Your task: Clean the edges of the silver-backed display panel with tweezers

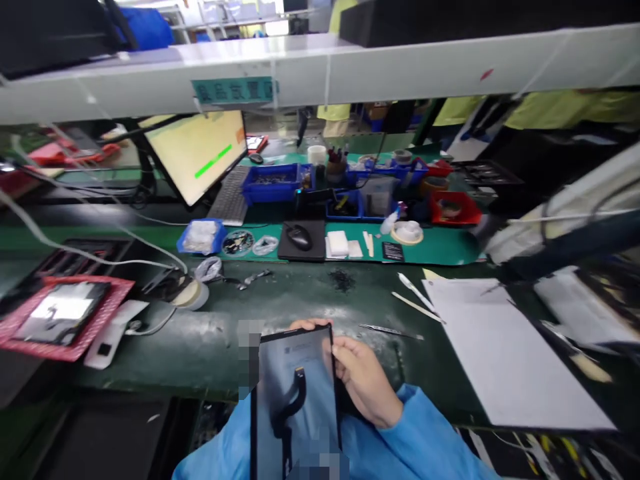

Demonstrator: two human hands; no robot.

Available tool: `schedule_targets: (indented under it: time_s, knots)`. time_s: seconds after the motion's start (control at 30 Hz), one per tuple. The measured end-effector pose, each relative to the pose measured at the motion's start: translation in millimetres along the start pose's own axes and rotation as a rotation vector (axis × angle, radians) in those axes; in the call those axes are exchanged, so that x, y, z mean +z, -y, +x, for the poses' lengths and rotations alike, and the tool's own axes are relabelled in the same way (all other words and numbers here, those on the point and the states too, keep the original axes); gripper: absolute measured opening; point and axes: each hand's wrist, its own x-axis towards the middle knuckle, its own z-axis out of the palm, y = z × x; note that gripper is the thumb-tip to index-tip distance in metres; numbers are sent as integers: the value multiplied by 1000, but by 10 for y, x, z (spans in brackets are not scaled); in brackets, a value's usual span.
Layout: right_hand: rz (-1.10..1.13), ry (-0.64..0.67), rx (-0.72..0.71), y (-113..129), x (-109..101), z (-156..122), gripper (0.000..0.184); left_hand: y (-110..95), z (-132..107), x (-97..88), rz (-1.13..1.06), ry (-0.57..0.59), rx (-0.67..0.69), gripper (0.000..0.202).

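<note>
I hold a dark glass panel [295, 393] upright close to my body, with a black flex cable curving down its face. My right hand [367, 383] is closed on the panel's right edge, thumb near the top corner. My left hand [306, 325] is mostly hidden behind the panel; only fingertips curl over its top edge. Both sleeves are light blue. Part of the panel's left side is blurred out.
On the green bench lie tweezers [391, 330], white plastic sticks [416, 295] and white paper sheets [500, 353] at right. A pink tray [20, 320] with another panel sits at left beside a tape roll [193, 293]. Farther back are a mouse [300, 236], tilted monitor [200, 157] and blue bins [273, 185].
</note>
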Motion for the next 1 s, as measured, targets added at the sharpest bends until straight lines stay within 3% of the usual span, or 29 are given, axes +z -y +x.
schedule_targets:
  time_s: [0.2, 0.3, 0.5, 0.83, 1.0]
  knots:
    - [-62, -32, 20, -11, -18, -6, 36, -117, -83, 229, -80, -93, 5, 31]
    - [-70, -56, 31, 20, 5, -34, 37, -150, -118, 318, -142, -157, -15, 33]
    - [-85, -50, 42, 8, -17, -35, 36, -138, -111, 282, -188, -146, -46, 57]
    - [-51, -54, 77, 40, 36, -73, 36, -167, -184, 485, -241, -255, 20, 38]
    - [-51, -81, 84, 47, 48, -76, 36, -119, -180, 449, -156, -265, -5, 34]
